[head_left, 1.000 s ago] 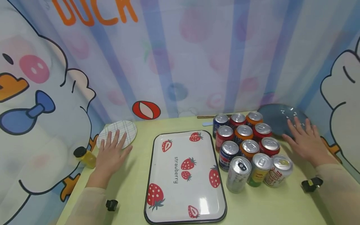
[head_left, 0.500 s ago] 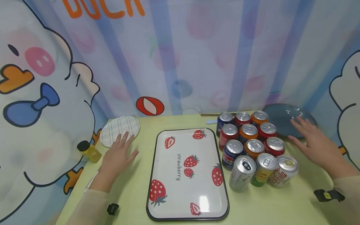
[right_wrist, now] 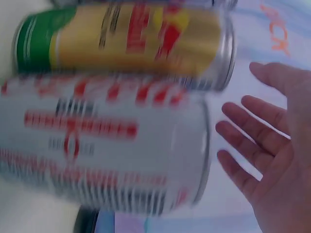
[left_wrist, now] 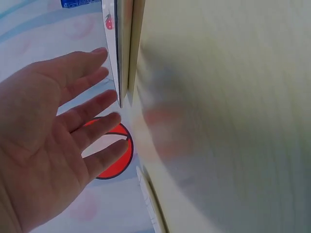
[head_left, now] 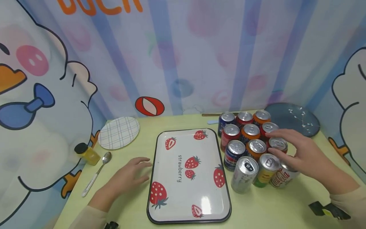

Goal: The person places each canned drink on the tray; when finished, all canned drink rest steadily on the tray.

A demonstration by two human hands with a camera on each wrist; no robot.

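Observation:
In the head view my left hand (head_left: 128, 178) hovers at the left edge of the strawberry-printed tray (head_left: 186, 200), fingers extended and holding nothing. The left wrist view shows its fingertips close to the tray's side; contact cannot be told. My right hand (head_left: 307, 157) hangs over the right side of a block of drink cans, its fingers loosely bent and nothing in its grasp. Below it stands a white Coca-Cola can (head_left: 281, 178), partly covered by the hand. Beside that are a yellow-green can (right_wrist: 131, 43) and a silver can (head_left: 243, 176). Red cans (head_left: 276, 144) lie near the fingertips.
A checked round plate (head_left: 118, 133) lies back left, near a yellow bottle with black lid (head_left: 88, 154) and a spoon (head_left: 98, 173). Behind the cans are a dark plate (head_left: 310, 122), a brown stick (head_left: 210, 114) and a light-blue handle (head_left: 212, 122). A printed curtain (head_left: 183, 57) encloses the table.
My left hand has moved from beside the checked plate toward me and right, to the tray's edge, uncovering the spoon. My right hand has moved left from the dark plate to above the cans.

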